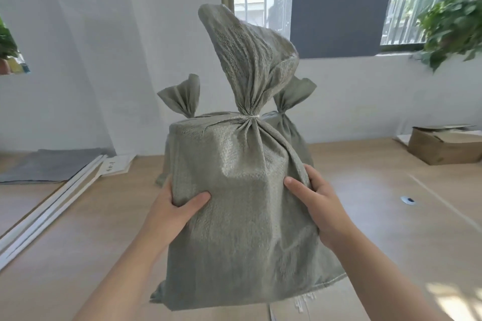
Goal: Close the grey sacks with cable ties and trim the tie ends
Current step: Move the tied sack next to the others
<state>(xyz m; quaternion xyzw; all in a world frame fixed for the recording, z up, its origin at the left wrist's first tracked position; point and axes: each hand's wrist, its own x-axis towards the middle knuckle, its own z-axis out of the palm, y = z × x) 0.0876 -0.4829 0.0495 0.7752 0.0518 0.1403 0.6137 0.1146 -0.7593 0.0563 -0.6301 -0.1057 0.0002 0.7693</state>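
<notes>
Item: grey sack point(242, 216), woven, filled and boxy in outline, standing upright near the front edge of the table point(378, 216); whether its base bears fully on the surface or is partly lifted cannot be told. Neck gathered into a tight pleat and cinched by a pale cable tie point(251, 117), no loose tail visible, so this one reads as closed and trimmed; the free mouth fans upward above the tie. Left hand point(173, 207): fingers wrapped round the sack's left flank, thumb pressed on the front face. Right hand point(317, 206): fingers curled onto the right flank, gripping the cloth. The paired side grip suits steadying or shifting a bulky, soft-walled load, probably to set it with the finished ones. Behind, touching or just beside: two further sacks, left point(182, 101) and right point(289, 101), necks likewise bunched, their ties not clear. Periphery: cardboard box point(443, 146) at far right, white strips point(52, 206) and a grey sheet point(49, 165) at left, plant point(451, 28) by the window.
</notes>
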